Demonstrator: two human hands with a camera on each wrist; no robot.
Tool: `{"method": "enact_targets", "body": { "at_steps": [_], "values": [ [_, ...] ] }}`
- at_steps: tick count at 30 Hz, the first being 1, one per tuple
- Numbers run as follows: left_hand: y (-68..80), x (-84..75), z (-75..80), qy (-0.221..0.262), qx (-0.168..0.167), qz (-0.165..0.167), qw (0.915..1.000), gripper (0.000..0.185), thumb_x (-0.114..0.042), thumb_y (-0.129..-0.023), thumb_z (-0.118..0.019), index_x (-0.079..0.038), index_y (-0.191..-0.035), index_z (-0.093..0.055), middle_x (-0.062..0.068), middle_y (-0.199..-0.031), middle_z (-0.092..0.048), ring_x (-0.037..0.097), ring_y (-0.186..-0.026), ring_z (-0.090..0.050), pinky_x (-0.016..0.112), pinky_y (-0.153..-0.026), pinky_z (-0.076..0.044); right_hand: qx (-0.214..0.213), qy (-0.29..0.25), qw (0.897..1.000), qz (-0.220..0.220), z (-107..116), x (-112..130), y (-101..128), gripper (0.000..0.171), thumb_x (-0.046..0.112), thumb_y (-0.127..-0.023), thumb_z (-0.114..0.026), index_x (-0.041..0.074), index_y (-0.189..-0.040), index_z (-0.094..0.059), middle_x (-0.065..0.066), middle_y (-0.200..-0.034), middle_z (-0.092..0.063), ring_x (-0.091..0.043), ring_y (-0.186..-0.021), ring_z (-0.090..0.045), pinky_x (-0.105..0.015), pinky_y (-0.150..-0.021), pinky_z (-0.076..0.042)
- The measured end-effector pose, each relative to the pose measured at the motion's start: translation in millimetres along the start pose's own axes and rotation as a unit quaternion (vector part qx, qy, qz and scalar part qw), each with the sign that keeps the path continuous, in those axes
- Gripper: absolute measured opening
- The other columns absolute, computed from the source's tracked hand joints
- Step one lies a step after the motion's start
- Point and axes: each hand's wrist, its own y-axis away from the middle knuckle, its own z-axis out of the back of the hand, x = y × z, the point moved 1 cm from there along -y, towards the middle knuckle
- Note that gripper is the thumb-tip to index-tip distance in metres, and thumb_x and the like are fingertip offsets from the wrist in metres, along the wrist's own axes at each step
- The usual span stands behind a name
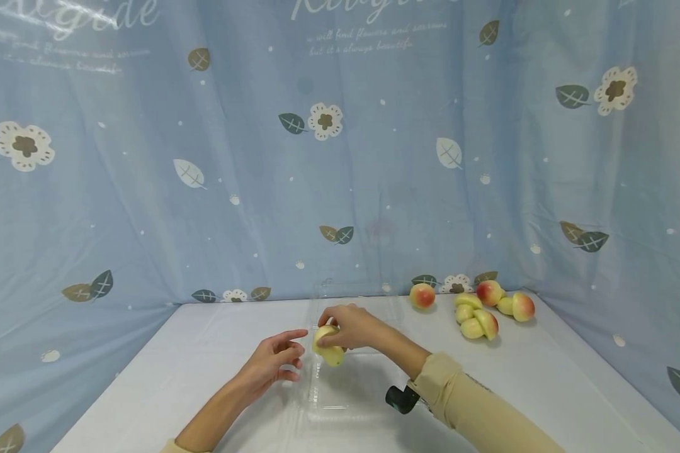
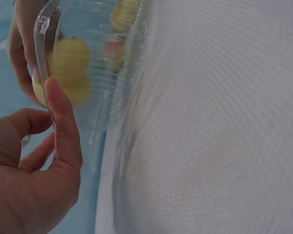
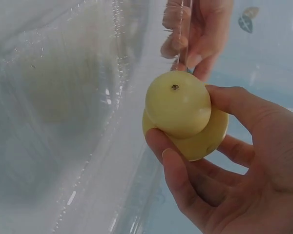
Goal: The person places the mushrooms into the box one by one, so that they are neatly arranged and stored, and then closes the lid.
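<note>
My right hand [image 1: 356, 327] grips a pale yellow, peach-like fruit [image 3: 178, 105] from the side, fingers and thumb curled around it. It shows a small round lobe with a dark stem mark against a broader one; I cannot tell whether they are joined. The fruit is over the left side of a clear plastic container [image 1: 340, 409]. My left hand [image 1: 266, 365] is at that container's left edge. In the left wrist view, the thumb and a finger [image 2: 63, 126] of this hand pinch the clear rim [image 2: 41, 53] from both sides.
A red-and-yellow peach-like fruit [image 1: 422, 296] stands at the back of the white table [image 1: 204, 340]. Several similar fruits, some yellow and two-lobed [image 1: 478, 324], cluster right of it. A blue patterned curtain [image 1: 374, 176] hangs behind. A black device [image 1: 401, 400] is by my right wrist.
</note>
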Motion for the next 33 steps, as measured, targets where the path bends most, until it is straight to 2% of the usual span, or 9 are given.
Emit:
{"method": "enact_targets", "body": {
  "at_steps": [12, 16, 21, 30, 33],
  "values": [
    [1.0, -0.6, 0.4, -0.004, 0.010, -0.004, 0.9999, 0.055, -0.016, -0.098, -0.060, -0.003, -0.147, -0.040, 0.003, -0.102, -0.057, 0.012, -0.080, -0.061, 0.025, -0.063, -0.058, 0.009, -0.012, 1.000, -0.012, -6, 12, -3, 0.033, 0.029, -0.086, -0.076, 0.009, -0.110, -0.066, -0.003, -0.087, -0.068, -0.014, -0.054, -0.062, -0.021, -0.048, -0.052],
    [0.9, 0.1, 0.9, -0.004, 0.012, -0.004, 0.9999, 0.055, -0.016, -0.097, -0.060, -0.003, -0.147, -0.041, 0.004, -0.103, -0.057, 0.012, -0.080, -0.060, 0.025, -0.064, -0.058, 0.014, -0.020, 0.999, -0.022, -7, 14, -2, 0.033, 0.028, -0.087, -0.076, 0.008, -0.111, -0.066, -0.004, -0.089, -0.067, -0.014, -0.055, -0.063, -0.028, -0.052, -0.057],
    [0.8, 1.0, 1.5, -0.003, 0.010, -0.002, 0.9999, 0.055, -0.017, -0.097, -0.061, -0.003, -0.147, -0.041, 0.003, -0.103, -0.058, 0.012, -0.080, -0.060, 0.025, -0.063, -0.058, 0.039, -0.046, 0.997, -0.039, -7, 16, 1, 0.033, 0.022, -0.089, -0.074, 0.007, -0.117, -0.064, -0.007, -0.093, -0.064, -0.019, -0.060, -0.068, -0.038, -0.060, -0.062],
    [0.0, -0.2, 0.6, -0.003, 0.007, -0.001, 1.0000, 0.054, -0.014, -0.099, -0.058, -0.002, -0.148, -0.039, 0.000, -0.100, -0.056, 0.011, -0.078, -0.060, 0.025, -0.063, -0.058, 0.056, -0.065, 0.994, -0.062, -7, 15, 2, 0.034, 0.012, -0.088, -0.074, 0.006, -0.119, -0.062, -0.009, -0.097, -0.061, -0.020, -0.068, -0.069, -0.041, -0.067, -0.062],
    [-0.4, -0.8, -0.2, -0.003, 0.005, -0.003, 1.0000, 0.055, -0.014, -0.098, -0.059, -0.001, -0.148, -0.039, 0.000, -0.099, -0.056, 0.011, -0.078, -0.060, 0.025, -0.063, -0.058, 0.055, -0.056, 0.995, -0.067, -7, 13, 2, 0.035, 0.010, -0.087, -0.074, 0.006, -0.119, -0.061, -0.009, -0.096, -0.060, -0.020, -0.067, -0.070, -0.037, -0.066, -0.062]
  ]
}}
